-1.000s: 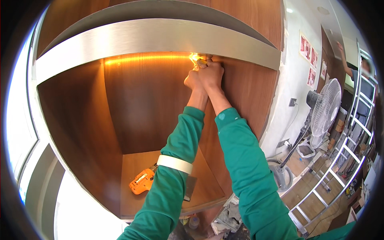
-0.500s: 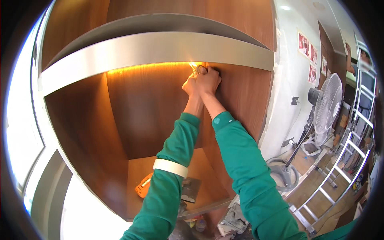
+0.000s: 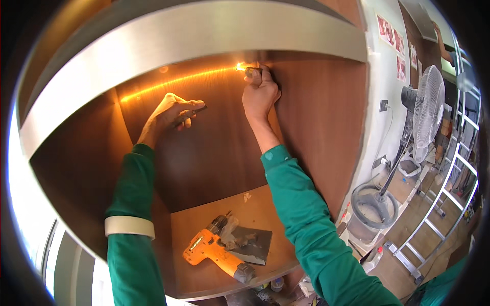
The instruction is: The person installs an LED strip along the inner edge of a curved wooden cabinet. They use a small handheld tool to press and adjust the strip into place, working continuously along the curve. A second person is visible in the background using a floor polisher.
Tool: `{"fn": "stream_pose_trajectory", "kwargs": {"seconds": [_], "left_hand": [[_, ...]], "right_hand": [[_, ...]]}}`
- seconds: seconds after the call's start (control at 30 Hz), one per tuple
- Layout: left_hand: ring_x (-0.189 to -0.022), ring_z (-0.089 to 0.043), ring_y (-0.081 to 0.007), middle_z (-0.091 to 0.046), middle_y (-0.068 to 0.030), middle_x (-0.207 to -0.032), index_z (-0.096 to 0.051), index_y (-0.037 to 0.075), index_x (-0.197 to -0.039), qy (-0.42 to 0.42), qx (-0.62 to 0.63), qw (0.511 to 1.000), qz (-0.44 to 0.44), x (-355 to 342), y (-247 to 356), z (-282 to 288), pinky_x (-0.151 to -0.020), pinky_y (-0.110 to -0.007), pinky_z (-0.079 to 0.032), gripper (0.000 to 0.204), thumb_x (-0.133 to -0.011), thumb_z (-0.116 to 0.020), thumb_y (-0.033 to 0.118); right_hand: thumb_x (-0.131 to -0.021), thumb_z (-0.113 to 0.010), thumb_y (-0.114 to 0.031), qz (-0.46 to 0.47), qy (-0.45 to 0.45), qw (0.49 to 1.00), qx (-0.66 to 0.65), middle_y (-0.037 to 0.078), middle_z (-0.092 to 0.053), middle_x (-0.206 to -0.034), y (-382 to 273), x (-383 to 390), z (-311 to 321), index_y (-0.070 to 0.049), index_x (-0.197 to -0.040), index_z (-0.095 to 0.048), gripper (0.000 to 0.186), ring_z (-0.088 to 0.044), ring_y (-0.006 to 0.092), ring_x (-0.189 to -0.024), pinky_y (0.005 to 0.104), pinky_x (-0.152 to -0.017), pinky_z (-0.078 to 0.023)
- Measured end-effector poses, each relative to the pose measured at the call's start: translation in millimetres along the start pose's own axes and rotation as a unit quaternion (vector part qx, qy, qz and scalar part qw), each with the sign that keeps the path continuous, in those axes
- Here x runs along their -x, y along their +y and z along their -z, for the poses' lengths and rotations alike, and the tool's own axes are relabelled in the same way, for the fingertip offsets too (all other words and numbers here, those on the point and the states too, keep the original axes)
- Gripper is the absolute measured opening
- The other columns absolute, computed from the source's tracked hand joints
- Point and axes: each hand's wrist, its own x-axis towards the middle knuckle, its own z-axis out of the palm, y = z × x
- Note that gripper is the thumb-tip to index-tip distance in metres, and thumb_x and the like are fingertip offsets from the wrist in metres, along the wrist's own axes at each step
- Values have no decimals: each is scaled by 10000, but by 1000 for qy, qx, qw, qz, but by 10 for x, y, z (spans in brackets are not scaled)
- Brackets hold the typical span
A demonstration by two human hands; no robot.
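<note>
Inside a brown wood-grain cabinet (image 3: 214,148), my right hand (image 3: 261,97) is raised to the top rear right corner. Its thumb and fingers are closed on a small dark piece next to a glowing light (image 3: 241,66); the kind of piece is not clear. My left hand (image 3: 171,111) is lower and to the left, in front of the back panel. It grips a slim dark tool (image 3: 190,116) whose tip points up to the right; its exact kind is hidden by the fingers. A yellow glow line (image 3: 178,79) runs along the top of the back panel.
On the cabinet floor lie an orange cordless drill (image 3: 212,252) and a dark flat sheet (image 3: 252,245) with crumpled material. A pale metallic band (image 3: 204,30) crosses the cabinet's front above my hands. To the right stand a pedestal fan (image 3: 426,112) and a ladder (image 3: 444,204), with a person behind.
My hands were together at the light; my left hand has moved down and left with the slim dark tool. My right hand stays by the light. The view has shifted, showing the whole drill.
</note>
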Motion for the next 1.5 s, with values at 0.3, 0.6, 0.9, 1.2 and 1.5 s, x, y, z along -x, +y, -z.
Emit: {"fn": "stream_pose_trajectory", "kwargs": {"seconds": [0.3,0.6,0.9,1.2,1.5], "left_hand": [[-390,-505,-115,-559,-91,-521,-665,-20,-714,35,-39,998,41,-49,33,-122,-384,-261,-400,533,-761,-786,496],[-374,-494,-117,-581,-86,-552,-696,-19,-791,53,-19,998,34,-20,44,-160,-367,-277,-384,486,-778,-777,461],[-357,-498,-111,-587,-88,-503,-664,-26,-730,60,-35,997,17,-77,-24,-157,-363,-264,-389,560,-818,-720,524],[-337,-487,-120,-581,-93,-491,-661,-7,-699,67,-8,998,14,-132,-87,-161,-342,-274,-372,493,-811,-757,464],[-361,-507,-114,-595,-105,-525,-691,-57,-833,65,-13,998,15,-169,-173,-115,-349,-261,-387,569,-827,-736,510]], "right_hand": [[-913,-585,-63,138,-41,990,-4,206,-682,-1069,165,-26,138,45,-1104,-647,227,-677,366,-946,387,-752,-545],[-914,-599,-48,94,-56,994,21,181,-713,-916,110,6,99,12,-1087,-648,190,-706,302,-882,388,-766,-534],[-823,-631,105,118,1,993,-25,173,-692,-984,141,0,39,-5,-1101,-635,299,-670,298,-911,399,-792,-521],[-900,-612,-23,39,-38,997,-62,167,-723,-874,58,110,31,44,-1257,-591,363,-716,269,-749,368,-690,-545],[-837,-691,10,-69,-32,996,-55,156,-691,-796,-292,134,93,59,-1075,-666,244,-661,199,-673,351,-627,-511]]}}
